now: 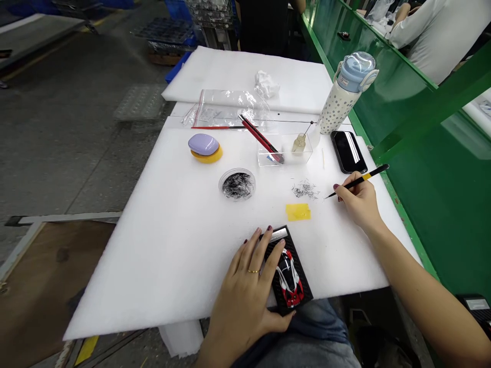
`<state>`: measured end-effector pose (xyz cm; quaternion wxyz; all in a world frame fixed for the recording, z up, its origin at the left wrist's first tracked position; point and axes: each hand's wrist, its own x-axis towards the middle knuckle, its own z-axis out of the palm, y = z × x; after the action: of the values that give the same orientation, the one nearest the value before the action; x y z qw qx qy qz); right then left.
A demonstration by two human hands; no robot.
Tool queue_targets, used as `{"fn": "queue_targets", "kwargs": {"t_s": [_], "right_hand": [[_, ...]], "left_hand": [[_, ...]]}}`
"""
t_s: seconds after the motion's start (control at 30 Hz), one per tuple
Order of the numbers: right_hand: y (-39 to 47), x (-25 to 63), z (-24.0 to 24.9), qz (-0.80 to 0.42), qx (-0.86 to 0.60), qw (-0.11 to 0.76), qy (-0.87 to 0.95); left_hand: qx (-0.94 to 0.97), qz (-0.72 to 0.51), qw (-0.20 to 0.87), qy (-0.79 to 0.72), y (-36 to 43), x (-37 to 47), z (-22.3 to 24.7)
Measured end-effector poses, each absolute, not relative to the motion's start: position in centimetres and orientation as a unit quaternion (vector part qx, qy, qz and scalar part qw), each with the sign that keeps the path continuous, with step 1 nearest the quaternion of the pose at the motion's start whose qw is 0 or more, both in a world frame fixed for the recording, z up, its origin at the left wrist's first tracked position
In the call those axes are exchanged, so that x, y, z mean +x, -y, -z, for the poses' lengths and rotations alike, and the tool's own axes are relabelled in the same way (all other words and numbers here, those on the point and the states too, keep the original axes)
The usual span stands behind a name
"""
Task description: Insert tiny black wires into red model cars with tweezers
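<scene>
My left hand (249, 281) grips a black display base (303, 278) at the table's near edge, its fingers over the left side and the thumb at the near end. On the base sits a red, white and black model car (289, 278). My right hand (358, 199) pinches a slim black pen-like tool with a yellow band (367, 176). Its fine tip points down left, close to a loose pile of short, thin black pieces (306, 189). A yellow tape piece (298, 212) lies just below that pile. More thin black pieces fill a round clear dish (237, 184).
A clear tray (284, 157) holds a red-and-black tool (261, 138) and a small glass bottle (299, 143). Near the right edge are a phone (349, 152) and a drinking bottle (341, 92). A purple-and-yellow oval case (205, 147) and plastic bag (230, 107) lie farther left.
</scene>
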<state>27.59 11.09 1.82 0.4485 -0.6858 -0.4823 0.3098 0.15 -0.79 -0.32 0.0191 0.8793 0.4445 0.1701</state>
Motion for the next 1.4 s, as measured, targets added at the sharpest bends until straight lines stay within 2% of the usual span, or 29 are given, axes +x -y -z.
{"fn": "queue_targets", "kwargs": {"t_s": [0.5,0.83,1.17,1.27,1.4], "right_hand": [[-11.0,27.4,-1.3,-0.320,-0.678,0.449,0.486],[-9.8,27.4,-1.9,-0.406,-0.584,0.539,0.451],[-10.0,27.3,-0.9,-0.397,-0.588,0.539,0.455],[-9.8,27.6,-1.1,-0.402,-0.574,0.553,0.451],[-9.3,26.9,-2.5,-0.411,-0.524,0.579,0.470]], "left_hand": [[0.879,-0.178,0.006,-0.442,0.8,0.0,0.7],[0.880,-0.184,-0.022,-0.438,0.7,0.1,0.9],[0.875,-0.183,0.011,-0.449,0.9,0.1,0.9],[0.875,-0.209,0.055,-0.434,0.8,-0.7,1.0],[0.792,-0.339,0.228,-0.454,0.2,-1.6,-0.3]]}}
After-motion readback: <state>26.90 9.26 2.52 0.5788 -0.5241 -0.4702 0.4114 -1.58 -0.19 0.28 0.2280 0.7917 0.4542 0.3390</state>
